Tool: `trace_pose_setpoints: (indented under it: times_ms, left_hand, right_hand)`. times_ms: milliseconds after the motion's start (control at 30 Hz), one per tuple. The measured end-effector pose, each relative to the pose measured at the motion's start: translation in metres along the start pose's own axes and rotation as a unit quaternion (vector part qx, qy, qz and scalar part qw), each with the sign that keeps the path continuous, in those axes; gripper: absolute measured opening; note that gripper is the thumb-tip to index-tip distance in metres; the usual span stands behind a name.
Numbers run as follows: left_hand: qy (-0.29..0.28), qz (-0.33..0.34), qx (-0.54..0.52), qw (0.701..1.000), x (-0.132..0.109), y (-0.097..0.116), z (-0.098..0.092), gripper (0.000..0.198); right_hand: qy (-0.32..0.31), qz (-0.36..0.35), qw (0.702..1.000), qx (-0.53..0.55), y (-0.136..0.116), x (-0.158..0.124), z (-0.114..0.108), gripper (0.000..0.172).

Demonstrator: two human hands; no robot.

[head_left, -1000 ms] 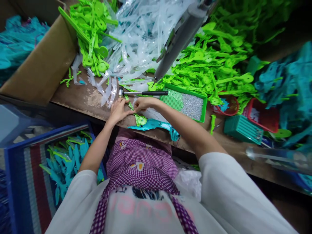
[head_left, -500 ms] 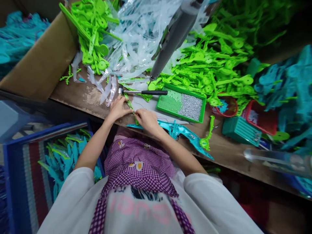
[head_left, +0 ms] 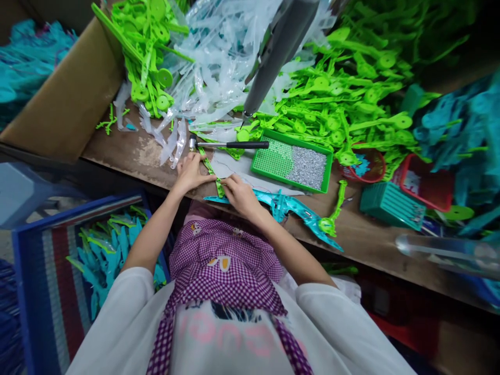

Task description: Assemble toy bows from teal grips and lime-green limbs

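My left hand grips a narrow bright green plastic piece, thumb on its near part and fingers toward its far end. My right hand is pinched at the near part of this piece, close to my left thumb; whatever is between its fingertips is too small to make out. A long turquoise plastic part lies along the bench edge, partly behind my right hand and forearm. Just beyond my hands rests a hammer with a black handle. A green tray of small silvery metal pieces stands to the right.
Heaped behind are clear plastic parts and green parts. A grey tool hangs over the bench. Red baskets and a teal basket stand right. A cardboard box and a blue-framed crate are left.
My right hand has shifted slightly right and its fingertips sit a little apart from my left thumb. My left hand stays on the green piece. The view has moved slightly.
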State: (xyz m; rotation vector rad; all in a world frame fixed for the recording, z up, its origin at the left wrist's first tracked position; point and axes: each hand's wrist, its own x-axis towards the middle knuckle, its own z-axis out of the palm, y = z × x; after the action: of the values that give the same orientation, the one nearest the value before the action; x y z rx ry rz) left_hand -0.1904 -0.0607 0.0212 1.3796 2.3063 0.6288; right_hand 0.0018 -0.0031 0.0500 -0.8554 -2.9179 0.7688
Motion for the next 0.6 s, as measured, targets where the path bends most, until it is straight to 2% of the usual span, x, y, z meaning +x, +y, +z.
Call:
trace_pose_setpoints:
  times_ms: [100,300,433,600]
  left_hand:
    - [0.005,-0.003,0.000,1.000,-0.001,0.002,0.001,0.068]
    - [-0.012,-0.013,0.008,1.000,-0.002,0.004,-0.001,0.070]
    - [-0.029,-0.025,0.024,0.999,-0.003,0.006,-0.004,0.072]
    - [-0.020,-0.028,0.023,0.999,-0.004,0.006,-0.004,0.073]
  right_hand:
    - [0.025,0.011,0.999,0.031,0.007,-0.001,0.002,0.033]
    - [0.026,-0.029,0.995,0.090,0.024,0.004,0.000,0.028]
    - [-0.001,-0.040,0.999,0.031,0.026,0.003,-0.004,0.032]
    - [-0.059,-0.028,0.993,-0.094,0.015,-0.003,-0.014,0.040]
